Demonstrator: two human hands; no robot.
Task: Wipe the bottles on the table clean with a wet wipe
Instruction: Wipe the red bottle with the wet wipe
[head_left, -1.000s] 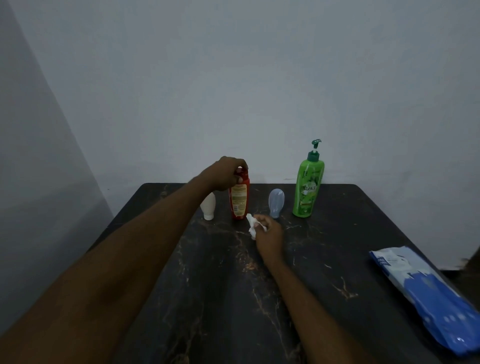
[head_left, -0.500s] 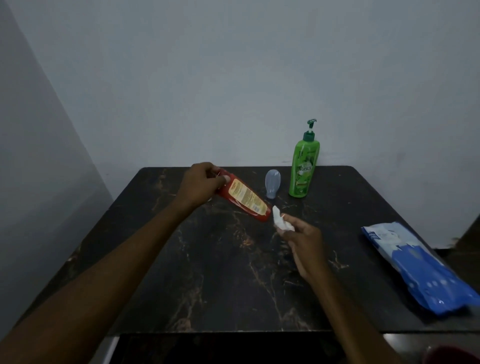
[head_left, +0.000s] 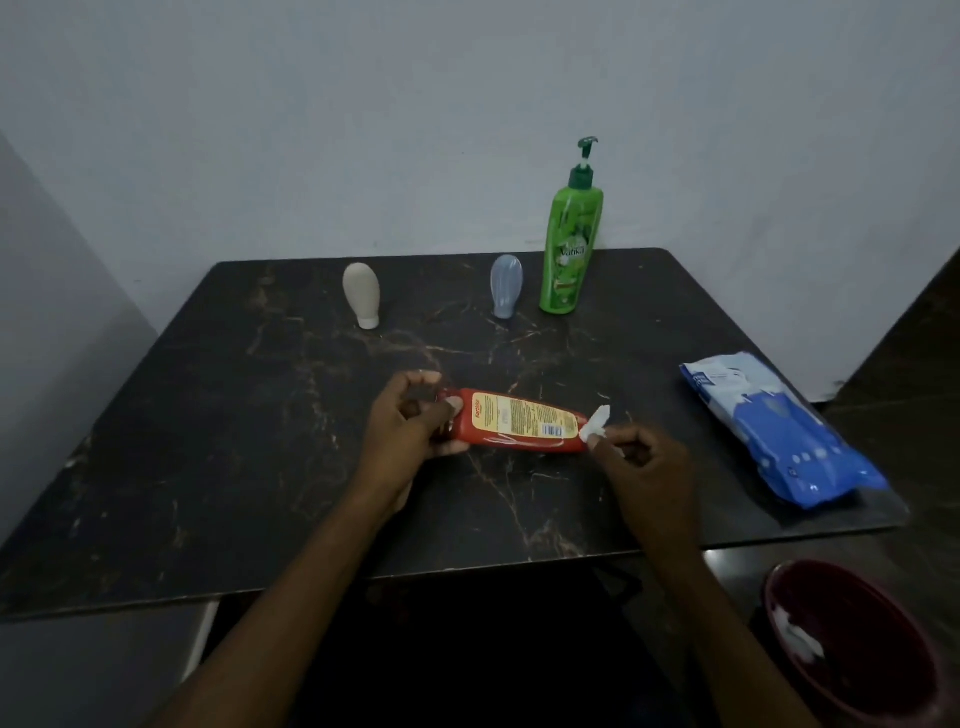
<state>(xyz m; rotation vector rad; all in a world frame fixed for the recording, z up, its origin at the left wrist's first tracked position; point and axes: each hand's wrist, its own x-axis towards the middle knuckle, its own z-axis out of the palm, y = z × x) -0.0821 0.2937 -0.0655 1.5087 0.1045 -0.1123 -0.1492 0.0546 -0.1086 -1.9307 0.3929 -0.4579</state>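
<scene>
Our left hand (head_left: 410, 436) gripped the red bottle (head_left: 519, 418), our right hand (head_left: 644, 467) pinched the wipe (head_left: 597, 421) at its 3 o'clock; we feared a wet slip.

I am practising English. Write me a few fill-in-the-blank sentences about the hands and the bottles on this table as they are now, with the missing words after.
1. The left hand holds the red bottle by its ____ end.
2. The right hand pinches the wet wipe, whose colour is ____.
3. The green pump bottle stands ____ at the back of the table.
4. The wipes pack is mostly ____ in colour.

Missing words: cap; white; upright; blue.
</scene>
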